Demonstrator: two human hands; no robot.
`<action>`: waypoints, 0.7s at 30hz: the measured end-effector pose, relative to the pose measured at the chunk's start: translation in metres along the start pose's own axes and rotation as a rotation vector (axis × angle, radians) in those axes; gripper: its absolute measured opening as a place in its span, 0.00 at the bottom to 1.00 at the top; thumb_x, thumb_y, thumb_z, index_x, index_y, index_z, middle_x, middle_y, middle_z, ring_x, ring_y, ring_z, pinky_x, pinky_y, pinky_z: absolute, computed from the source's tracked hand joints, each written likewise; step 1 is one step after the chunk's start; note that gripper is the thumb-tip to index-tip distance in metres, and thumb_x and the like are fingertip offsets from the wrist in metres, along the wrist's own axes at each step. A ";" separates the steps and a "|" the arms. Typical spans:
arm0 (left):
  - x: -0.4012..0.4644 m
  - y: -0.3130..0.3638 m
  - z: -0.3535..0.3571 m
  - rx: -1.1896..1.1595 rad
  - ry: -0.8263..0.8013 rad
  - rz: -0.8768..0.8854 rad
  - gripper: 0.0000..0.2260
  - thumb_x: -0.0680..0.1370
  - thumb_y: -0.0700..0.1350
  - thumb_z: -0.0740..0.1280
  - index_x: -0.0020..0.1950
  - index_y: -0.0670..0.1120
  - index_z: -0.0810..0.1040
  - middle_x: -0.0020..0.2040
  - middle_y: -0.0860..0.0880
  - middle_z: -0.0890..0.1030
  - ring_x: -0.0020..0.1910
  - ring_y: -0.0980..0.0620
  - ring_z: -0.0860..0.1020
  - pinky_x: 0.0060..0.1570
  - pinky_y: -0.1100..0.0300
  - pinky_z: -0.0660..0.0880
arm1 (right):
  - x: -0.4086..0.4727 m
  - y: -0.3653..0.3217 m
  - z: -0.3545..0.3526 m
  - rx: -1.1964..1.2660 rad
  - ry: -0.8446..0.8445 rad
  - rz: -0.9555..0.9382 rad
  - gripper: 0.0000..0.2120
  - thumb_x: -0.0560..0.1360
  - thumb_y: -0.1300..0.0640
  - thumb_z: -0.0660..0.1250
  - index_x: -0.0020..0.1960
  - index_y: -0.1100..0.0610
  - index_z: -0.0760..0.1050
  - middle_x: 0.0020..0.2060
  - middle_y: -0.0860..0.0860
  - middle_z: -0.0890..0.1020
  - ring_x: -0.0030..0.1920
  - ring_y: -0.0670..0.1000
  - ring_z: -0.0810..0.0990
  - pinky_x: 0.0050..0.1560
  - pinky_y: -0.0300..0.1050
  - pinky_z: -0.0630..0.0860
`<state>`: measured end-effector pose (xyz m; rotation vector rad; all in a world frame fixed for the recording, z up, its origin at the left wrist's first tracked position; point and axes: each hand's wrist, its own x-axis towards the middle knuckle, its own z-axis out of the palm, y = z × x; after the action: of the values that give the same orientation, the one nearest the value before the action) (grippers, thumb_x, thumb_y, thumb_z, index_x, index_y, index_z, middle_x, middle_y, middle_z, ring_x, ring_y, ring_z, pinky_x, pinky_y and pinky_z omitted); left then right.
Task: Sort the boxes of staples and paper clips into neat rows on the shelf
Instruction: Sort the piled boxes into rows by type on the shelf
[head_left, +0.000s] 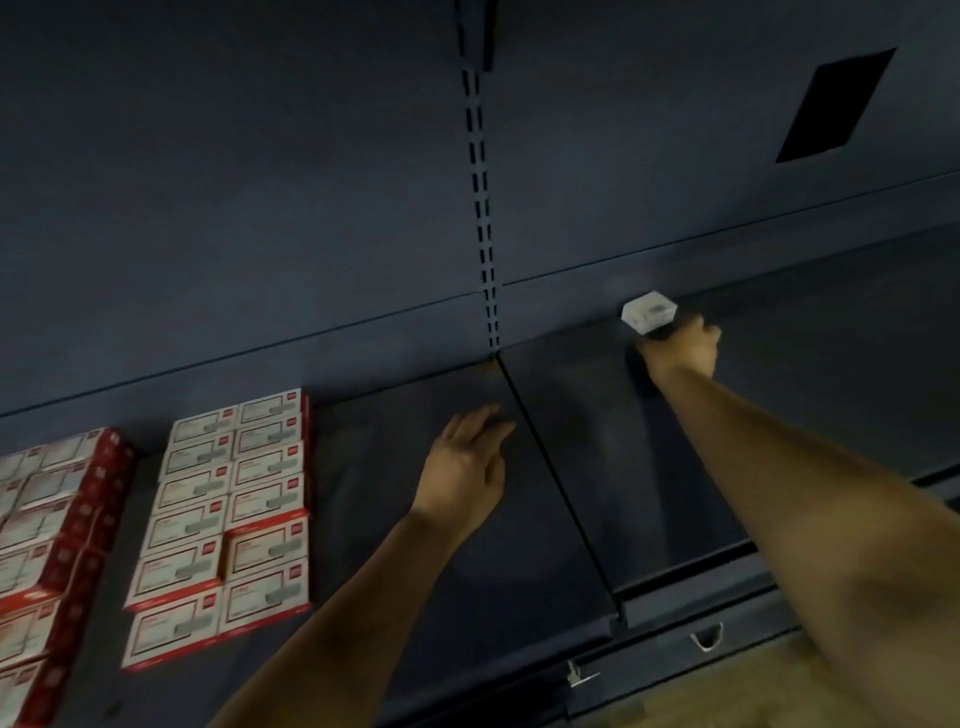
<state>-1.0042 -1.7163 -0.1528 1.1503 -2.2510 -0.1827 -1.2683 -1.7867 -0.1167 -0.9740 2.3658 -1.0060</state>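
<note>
A small white box (649, 310) sits far back on the right section of the dark blue shelf (571, 441), and my right hand (684, 345) reaches in and grips it from the front. My left hand (467, 462) rests flat on the shelf near the seam between the two sections, fingers together and holding nothing. On the left, red-and-white boxes (228, 509) lie in two neat rows running front to back. Further left stands a taller stack of red-and-white boxes (47, 530), cut off by the frame edge.
A slotted upright (482, 208) runs down the back panel between the shelf sections. A dark rectangular cutout (834, 106) shows at the upper right of the back panel. The shelf's front lip (675, 608) sits above a wooden floor (753, 691).
</note>
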 end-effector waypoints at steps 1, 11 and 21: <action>0.001 -0.001 0.002 0.000 0.000 0.004 0.18 0.73 0.42 0.55 0.55 0.39 0.80 0.57 0.41 0.79 0.52 0.39 0.78 0.48 0.45 0.78 | 0.002 -0.004 0.001 -0.028 -0.011 0.028 0.32 0.71 0.55 0.70 0.70 0.61 0.59 0.66 0.60 0.62 0.64 0.62 0.67 0.60 0.55 0.69; 0.000 -0.001 0.004 0.010 0.092 -0.018 0.18 0.72 0.42 0.55 0.51 0.38 0.82 0.52 0.42 0.81 0.51 0.51 0.72 0.48 0.52 0.78 | 0.010 -0.003 0.003 -0.143 -0.017 0.024 0.21 0.76 0.54 0.63 0.66 0.61 0.67 0.66 0.59 0.63 0.63 0.59 0.66 0.57 0.52 0.69; -0.004 0.000 0.002 0.033 0.061 -0.093 0.20 0.71 0.43 0.54 0.54 0.38 0.80 0.51 0.42 0.81 0.51 0.45 0.77 0.47 0.50 0.79 | 0.023 -0.020 -0.004 -0.165 -0.162 0.120 0.42 0.71 0.40 0.67 0.75 0.53 0.47 0.67 0.62 0.63 0.64 0.63 0.69 0.57 0.54 0.70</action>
<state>-1.0037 -1.7136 -0.1555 1.2621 -2.1562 -0.1464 -1.2772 -1.8115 -0.1012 -0.9218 2.3670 -0.6701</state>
